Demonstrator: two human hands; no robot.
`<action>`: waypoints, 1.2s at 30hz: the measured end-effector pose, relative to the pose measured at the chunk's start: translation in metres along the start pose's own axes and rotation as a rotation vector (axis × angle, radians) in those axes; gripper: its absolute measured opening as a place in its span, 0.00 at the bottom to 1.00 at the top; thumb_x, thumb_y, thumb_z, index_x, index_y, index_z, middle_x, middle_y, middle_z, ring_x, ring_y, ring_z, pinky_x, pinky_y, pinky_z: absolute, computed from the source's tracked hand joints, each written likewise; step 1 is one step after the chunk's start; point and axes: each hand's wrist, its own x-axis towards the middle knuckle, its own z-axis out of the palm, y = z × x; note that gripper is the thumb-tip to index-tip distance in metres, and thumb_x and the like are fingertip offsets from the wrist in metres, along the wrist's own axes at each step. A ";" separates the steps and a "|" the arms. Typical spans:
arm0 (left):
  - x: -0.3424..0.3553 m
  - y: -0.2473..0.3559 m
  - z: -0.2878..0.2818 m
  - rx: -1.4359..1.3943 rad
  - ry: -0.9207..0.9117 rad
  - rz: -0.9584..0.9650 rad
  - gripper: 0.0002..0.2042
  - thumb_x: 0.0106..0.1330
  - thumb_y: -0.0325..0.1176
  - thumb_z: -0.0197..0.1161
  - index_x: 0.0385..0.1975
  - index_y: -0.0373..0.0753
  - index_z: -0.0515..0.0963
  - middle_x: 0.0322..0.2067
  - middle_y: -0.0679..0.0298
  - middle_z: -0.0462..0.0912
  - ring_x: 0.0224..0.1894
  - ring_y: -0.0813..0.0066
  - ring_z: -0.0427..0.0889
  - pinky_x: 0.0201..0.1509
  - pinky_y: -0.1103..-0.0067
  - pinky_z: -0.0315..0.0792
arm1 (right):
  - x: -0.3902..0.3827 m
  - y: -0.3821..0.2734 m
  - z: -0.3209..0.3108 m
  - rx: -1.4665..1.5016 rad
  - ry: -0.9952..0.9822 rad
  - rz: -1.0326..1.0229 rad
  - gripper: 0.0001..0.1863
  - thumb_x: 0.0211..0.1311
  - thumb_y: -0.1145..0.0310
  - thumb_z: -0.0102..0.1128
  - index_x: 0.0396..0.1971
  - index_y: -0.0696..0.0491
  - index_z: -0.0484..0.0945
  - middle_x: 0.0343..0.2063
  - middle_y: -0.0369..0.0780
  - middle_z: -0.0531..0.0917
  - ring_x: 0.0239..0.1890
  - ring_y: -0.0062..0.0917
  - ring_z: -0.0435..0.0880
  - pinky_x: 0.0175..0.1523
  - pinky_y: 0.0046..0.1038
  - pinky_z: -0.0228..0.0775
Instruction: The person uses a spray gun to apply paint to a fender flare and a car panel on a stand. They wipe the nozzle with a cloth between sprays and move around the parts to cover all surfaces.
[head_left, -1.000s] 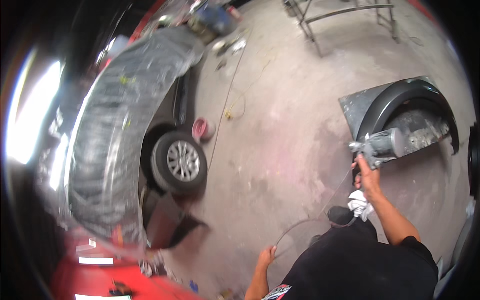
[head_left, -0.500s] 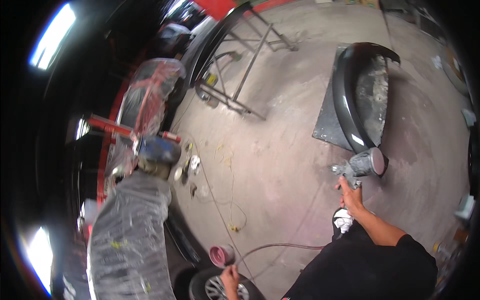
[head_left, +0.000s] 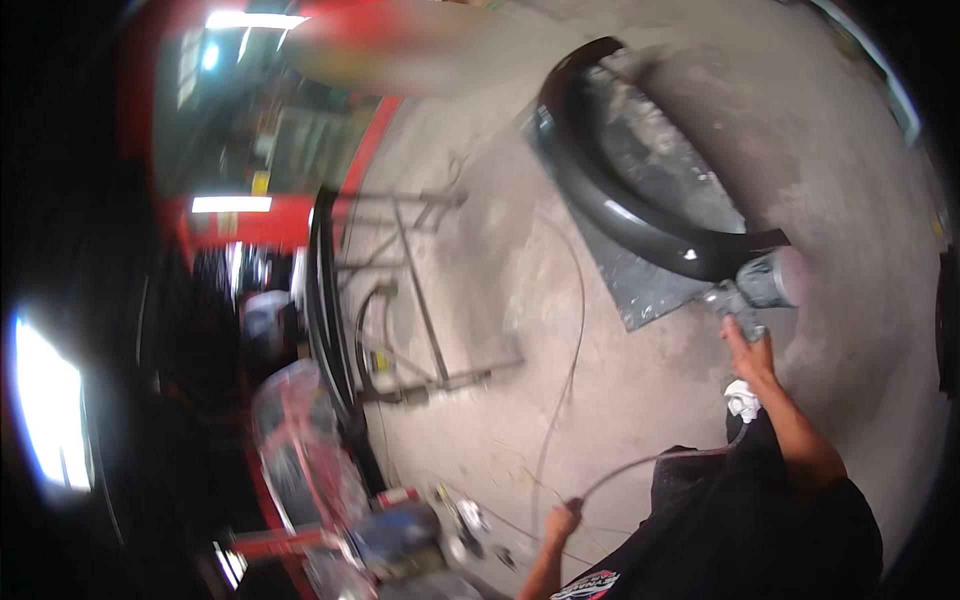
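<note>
My right hand (head_left: 748, 352) is wrapped round the handle of a grey spray gun (head_left: 732, 300), whose paint cup (head_left: 770, 278) has a pinkish end. A white cloth or paper wad (head_left: 742, 400) is bunched on the hose just below that hand. My left hand (head_left: 564, 520) is closed on the air hose (head_left: 650, 461), which arcs across from the gun's side. Just beyond the gun lies a glossy dark curved panel (head_left: 625, 225), shaped like a wheel-arch flare, on a paint-stained flat board (head_left: 640, 300). The gun overlaps the panel's near end; whether they touch I cannot tell.
A metal frame stand (head_left: 420, 290) holds a long black part (head_left: 325, 300) at the left. Below it are a plastic-wrapped red and black object (head_left: 300, 430) and a blurred blue cylinder (head_left: 395, 535). A thin hose (head_left: 580, 330) trails over the concrete floor (head_left: 480, 400).
My view has swung left, bringing a red-framed window into sight. The spray gun now appears close to the panel's near end. A pink cup and a car wheel have left view.
</note>
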 end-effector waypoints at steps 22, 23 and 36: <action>0.207 0.024 -0.055 0.419 -0.365 0.446 0.16 0.70 0.42 0.43 0.49 0.43 0.72 0.42 0.50 0.80 0.43 0.44 0.78 0.46 0.58 0.73 | 0.056 0.185 -0.070 0.177 0.773 0.266 0.20 0.61 0.53 0.59 0.38 0.58 0.78 0.28 0.37 0.80 0.31 0.22 0.74 0.40 0.29 0.68; 0.203 0.038 -0.054 0.350 -0.340 0.441 0.17 0.71 0.44 0.42 0.51 0.43 0.71 0.40 0.48 0.80 0.43 0.42 0.78 0.47 0.57 0.72 | 0.063 0.198 -0.081 0.172 0.887 0.140 0.21 0.61 0.52 0.59 0.35 0.58 0.78 0.26 0.36 0.79 0.30 0.22 0.73 0.38 0.30 0.67; 0.320 -0.058 -0.113 0.441 -0.294 0.439 0.20 0.72 0.41 0.40 0.58 0.38 0.64 0.54 0.47 0.72 0.46 0.42 0.76 0.48 0.56 0.71 | 0.041 0.238 0.023 0.476 1.153 0.303 0.22 0.61 0.46 0.57 0.20 0.50 0.75 0.12 0.30 0.70 0.13 0.12 0.66 0.17 0.21 0.57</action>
